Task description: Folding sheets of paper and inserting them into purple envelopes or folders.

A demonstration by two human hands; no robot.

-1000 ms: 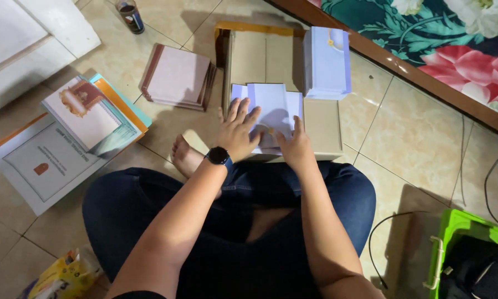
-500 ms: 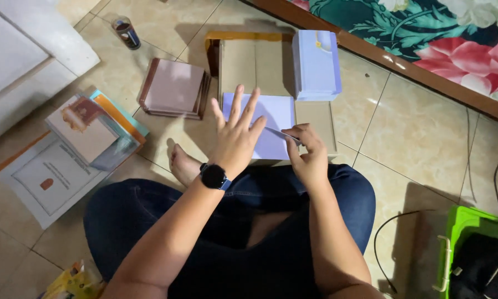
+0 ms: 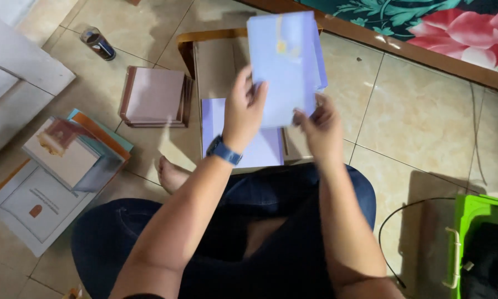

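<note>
I sit cross-legged on a tiled floor. Both hands hold up one pale lavender booklet (image 3: 285, 61) above an open cardboard box (image 3: 215, 61). My left hand (image 3: 243, 108), with a dark watch at the wrist, grips the booklet's left edge. My right hand (image 3: 318, 130) pinches its lower right corner. A stack of the same lavender booklets (image 3: 243, 147) lies below in the box, just beyond my knees.
A pile of pinkish-brown booklets (image 3: 154, 97) lies left of the box. Certificates and folders (image 3: 66, 166) spread at the left. A small dark jar (image 3: 98, 43) stands far left. A green basket (image 3: 479, 243) and a cable (image 3: 409, 210) are at the right. A floral-covered mattress edge (image 3: 426, 27) runs along the top.
My hands went from pressing on the stack in the box to picking up one lavender booklet, now raised higher and farther from me over the box.
</note>
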